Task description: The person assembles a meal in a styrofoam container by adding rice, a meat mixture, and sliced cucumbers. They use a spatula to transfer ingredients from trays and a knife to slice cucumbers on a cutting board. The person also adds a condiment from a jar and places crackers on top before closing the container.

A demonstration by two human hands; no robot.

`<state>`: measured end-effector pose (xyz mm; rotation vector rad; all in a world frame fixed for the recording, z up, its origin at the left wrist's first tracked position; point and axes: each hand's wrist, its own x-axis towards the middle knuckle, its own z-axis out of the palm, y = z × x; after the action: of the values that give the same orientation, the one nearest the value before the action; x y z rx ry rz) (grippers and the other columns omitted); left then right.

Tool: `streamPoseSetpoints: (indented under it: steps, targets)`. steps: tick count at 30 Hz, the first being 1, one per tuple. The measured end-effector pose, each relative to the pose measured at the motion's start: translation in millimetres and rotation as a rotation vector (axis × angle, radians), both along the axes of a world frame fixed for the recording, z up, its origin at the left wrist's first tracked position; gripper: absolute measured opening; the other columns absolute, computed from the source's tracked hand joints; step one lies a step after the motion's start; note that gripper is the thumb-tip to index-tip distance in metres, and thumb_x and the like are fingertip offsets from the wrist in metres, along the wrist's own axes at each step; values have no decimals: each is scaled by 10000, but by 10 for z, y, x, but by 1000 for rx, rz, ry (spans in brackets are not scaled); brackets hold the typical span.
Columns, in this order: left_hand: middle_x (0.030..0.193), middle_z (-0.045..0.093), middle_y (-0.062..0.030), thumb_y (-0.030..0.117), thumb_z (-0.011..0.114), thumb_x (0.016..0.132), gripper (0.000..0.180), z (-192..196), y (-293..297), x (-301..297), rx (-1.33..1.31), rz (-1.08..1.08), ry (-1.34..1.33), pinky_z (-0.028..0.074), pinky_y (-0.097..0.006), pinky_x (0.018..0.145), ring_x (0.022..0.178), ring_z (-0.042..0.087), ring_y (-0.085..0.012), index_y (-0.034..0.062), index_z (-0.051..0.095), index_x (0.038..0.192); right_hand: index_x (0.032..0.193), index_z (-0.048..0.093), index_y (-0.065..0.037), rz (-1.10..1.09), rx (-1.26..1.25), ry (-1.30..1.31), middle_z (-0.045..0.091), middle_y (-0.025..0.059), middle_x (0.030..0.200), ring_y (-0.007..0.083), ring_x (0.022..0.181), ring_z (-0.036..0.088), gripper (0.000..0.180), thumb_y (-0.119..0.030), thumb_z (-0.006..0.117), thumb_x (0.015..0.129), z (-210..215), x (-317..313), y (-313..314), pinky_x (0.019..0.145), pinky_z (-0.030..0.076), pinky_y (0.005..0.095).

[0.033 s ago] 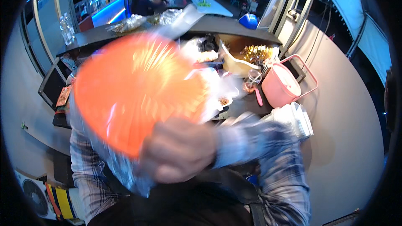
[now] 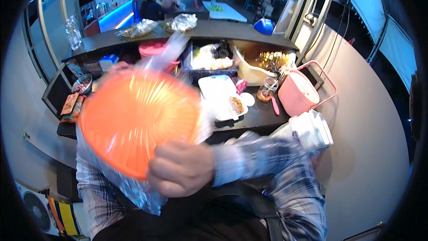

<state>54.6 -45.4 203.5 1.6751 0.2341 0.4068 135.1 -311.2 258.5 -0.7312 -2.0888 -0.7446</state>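
Observation:
A round orange plastic piece [image 2: 138, 116], like a ribbed lid or bowl, is tilted up in front of me. Clear plastic film [image 2: 140, 192] wraps it and hangs below its near edge; another strip of film sticks up past its far side. My right hand [image 2: 180, 167] is closed on the film at the near right rim. The left forearm reaches up behind the orange piece. Of my left hand [image 2: 119, 66] only a blurred bit shows beyond the far rim, with the fingers hidden. Just right of the orange piece lies an open white foam box [image 2: 218, 93] with brown food in it.
Right of the foam box stand a clear cup [image 2: 267, 88] and a pink lidded bucket [image 2: 299, 91]. Stacked white foam boxes [image 2: 312, 129] sit at the right. Foil-wrapped trays [image 2: 180, 22] rest on the far ledge. Red packets [image 2: 70, 105] lie at the left.
The orange piece has moved toward me and slightly left, with my right hand going left along with it. More of the foam box shows now.

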Motion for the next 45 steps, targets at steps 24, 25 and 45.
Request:
streamPoseSetpoints:
  steps: [24,25,45]
  targets:
    - [1074,590,-191,326,476,889,450,-659,-498,-1438,-788,-265,290,452,-348,880,1001,579,-262,-62,528,1113,804,490,-41,-40,-659,416,513,112,756,298,641,537,103,-72,550,727,-822,-752,615,550,439,370]
    - [1074,591,-188,318,479,888,444,-643,-526,-1525,-746,-199,253,454,-347,877,999,580,-260,-61,528,1114,799,503,-27,-58,-547,581,517,106,729,266,614,535,69,-77,542,770,-715,-590,733,548,431,350]
    - [1078,596,-138,165,535,866,332,-1294,-286,-1386,-516,128,20,491,-327,807,944,599,-213,-37,534,1130,768,525,-63,-359,-598,1373,511,-11,664,100,610,481,228,-249,502,898,-1507,691,1544,541,414,277]
